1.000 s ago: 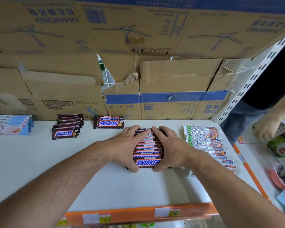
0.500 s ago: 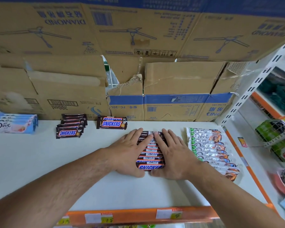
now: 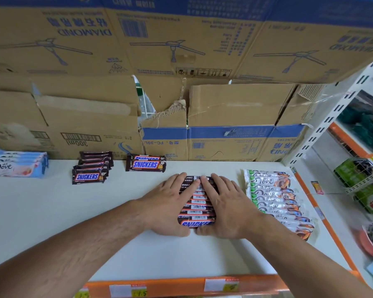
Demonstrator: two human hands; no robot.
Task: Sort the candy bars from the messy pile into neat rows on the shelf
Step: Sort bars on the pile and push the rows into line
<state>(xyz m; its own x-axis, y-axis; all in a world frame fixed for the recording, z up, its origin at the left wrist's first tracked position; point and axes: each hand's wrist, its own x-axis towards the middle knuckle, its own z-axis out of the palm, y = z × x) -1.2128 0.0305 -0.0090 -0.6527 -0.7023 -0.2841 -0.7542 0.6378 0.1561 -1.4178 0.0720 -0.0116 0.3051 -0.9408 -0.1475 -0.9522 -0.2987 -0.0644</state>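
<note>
Along the near edge ran the shelf's orange price rail [image 3: 181,287], with paper labels stuck to it. Beyond it lay the white shelf [image 3: 52,211], and both forearms reached in from the near side to its middle.

The left hand [image 3: 166,211] and the right hand [image 3: 226,209] lay flat, palms down, one on either side of a row of Snickers bars [image 3: 197,208] that ran near to far, each bar overlapping the next. The fingers were stretched out straight and close together, not curled around anything; they pressed on the row's top and sides, and the index fingertips nearly met over its far end. The thumbs came close together at the near end, just below the front bar with its blue lettering.

Just right of the right hand lay a fanned row of white and orange Dove bars [image 3: 276,198], reaching toward the shelf's right edge. Farther back on the left sat a short row of Snickers [image 3: 91,171], and beside it, nearer the middle, a small stack of Snickers [image 3: 145,163]. At the far left lay a stack of pale blue Dove bars [image 3: 15,166]. Cardboard boxes [image 3: 202,104] formed the wall behind everything.
</note>
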